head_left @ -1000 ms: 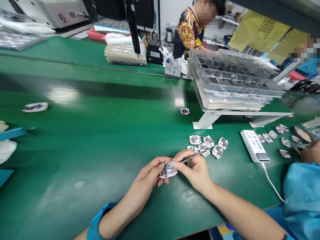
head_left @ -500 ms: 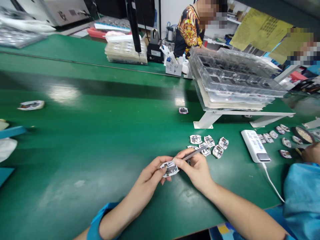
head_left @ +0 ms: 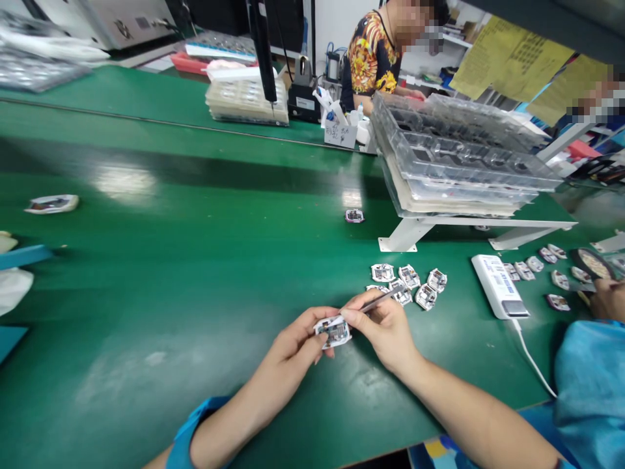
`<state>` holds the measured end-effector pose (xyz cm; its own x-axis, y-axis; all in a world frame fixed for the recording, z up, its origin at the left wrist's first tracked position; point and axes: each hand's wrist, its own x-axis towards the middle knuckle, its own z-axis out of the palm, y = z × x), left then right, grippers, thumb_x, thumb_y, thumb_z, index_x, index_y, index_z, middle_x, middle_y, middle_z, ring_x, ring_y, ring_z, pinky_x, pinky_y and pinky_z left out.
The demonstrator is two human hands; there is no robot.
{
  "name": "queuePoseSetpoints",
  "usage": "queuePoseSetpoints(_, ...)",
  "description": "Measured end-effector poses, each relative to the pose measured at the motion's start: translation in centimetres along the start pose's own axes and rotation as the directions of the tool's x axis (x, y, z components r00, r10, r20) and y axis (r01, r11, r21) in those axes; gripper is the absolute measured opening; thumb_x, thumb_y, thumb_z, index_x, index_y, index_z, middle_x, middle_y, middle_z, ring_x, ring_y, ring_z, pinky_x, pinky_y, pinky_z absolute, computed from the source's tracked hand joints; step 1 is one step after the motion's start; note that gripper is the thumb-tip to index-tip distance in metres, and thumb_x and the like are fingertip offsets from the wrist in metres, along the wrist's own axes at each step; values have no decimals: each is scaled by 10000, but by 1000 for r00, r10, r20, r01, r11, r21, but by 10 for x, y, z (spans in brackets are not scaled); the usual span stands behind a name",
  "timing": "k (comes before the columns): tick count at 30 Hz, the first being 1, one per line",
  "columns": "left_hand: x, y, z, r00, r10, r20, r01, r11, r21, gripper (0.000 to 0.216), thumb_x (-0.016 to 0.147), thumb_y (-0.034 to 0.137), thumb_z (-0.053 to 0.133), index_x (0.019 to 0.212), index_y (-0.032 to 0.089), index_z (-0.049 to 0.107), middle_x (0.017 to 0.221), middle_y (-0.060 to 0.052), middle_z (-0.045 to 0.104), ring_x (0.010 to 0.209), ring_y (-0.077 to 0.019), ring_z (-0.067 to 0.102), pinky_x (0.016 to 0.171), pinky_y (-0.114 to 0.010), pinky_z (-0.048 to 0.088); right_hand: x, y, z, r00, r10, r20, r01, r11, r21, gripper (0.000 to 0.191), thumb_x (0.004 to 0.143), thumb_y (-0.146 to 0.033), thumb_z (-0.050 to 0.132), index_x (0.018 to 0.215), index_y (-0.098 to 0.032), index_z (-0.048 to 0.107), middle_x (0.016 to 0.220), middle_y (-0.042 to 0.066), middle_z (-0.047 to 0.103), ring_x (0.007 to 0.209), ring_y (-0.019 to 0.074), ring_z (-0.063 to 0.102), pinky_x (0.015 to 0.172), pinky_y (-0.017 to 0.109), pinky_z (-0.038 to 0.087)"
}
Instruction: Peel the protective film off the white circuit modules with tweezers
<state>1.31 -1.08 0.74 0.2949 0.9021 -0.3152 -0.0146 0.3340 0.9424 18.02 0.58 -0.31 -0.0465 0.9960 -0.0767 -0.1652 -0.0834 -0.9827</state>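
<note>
My left hand pinches a small white-framed electronic unit with its circuit board facing up. The thumb lies on its left end and the fingers are beneath. My right hand is closed on slim metal tweezers, whose back end points up and right. Their tips point at the upper edge of the unit; whether they touch it, I cannot tell. Just beyond my right hand lies a group of several similar units on the green work surface.
A clear tray stack rests on a white metal stand. A white power bank-like box with a cable lies at right, near a co-worker's hand and more units. Single units sit at far left and mid-surface.
The single units at far left and mid-surface have shifted left. My hands stay nearly in place, and the held unit is turned slightly. The co-worker's hand at right has moved a little into view.
</note>
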Motion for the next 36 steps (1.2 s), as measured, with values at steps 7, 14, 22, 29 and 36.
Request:
queuePoseSetpoints(7, -1, 2, -2, 1000, 11, 0, -11, 1000, 11, 244, 816, 307, 606, 1027, 206, 675, 787, -7, 645, 654, -171, 545, 646, -291, 423, -1, -1, 1, 999, -28, 18, 28, 999, 23, 189, 724, -324, 820, 733, -205, 674, 723, 9, 741, 666, 168, 682, 634, 286, 533)
queuePoseSetpoints(14, -2, 8, -4, 1000, 3, 22, -4, 1000, 26, 277, 806, 332, 628, 1051, 206, 659, 817, -15, 667, 672, -177, 566, 656, -292, 429, -1, -5, 2, 997, -64, 45, 64, 998, 4, 197, 723, -339, 820, 728, -208, 673, 712, 18, 751, 672, 187, 702, 636, 303, 552)
queuePoseSetpoints(22, -1, 2, -7, 999, -25, 19, 23, 994, 106, 338, 826, 403, 604, 1080, 192, 674, 639, 13, 622, 594, -172, 520, 584, -282, 389, -1, -3, 3, 998, -66, 24, 66, 998, 16, 217, 706, -371, 832, 723, -217, 680, 694, 4, 733, 606, 167, 667, 577, 290, 547)
queuePoseSetpoints(29, 0, 6, -2, 995, -76, -59, 65, 981, -181, 303, 808, 393, 655, 991, 154, 696, 717, -20, 638, 625, -160, 521, 575, -277, 387, -2, -1, 1, 997, -75, -22, 76, 997, 19, 186, 733, -347, 821, 785, -215, 700, 726, 3, 747, 643, 159, 683, 634, 280, 558)
queuePoseSetpoints(36, -3, 12, 1, 993, -95, -68, 70, 950, -306, 293, 787, 426, 689, 890, 153, 699, 699, -15, 641, 629, -166, 569, 557, -276, 400, -5, 2, 2, 984, -164, -77, 162, 986, -32, 139, 736, -290, 822, 800, -217, 723, 793, 25, 769, 741, 187, 715, 692, 300, 571)
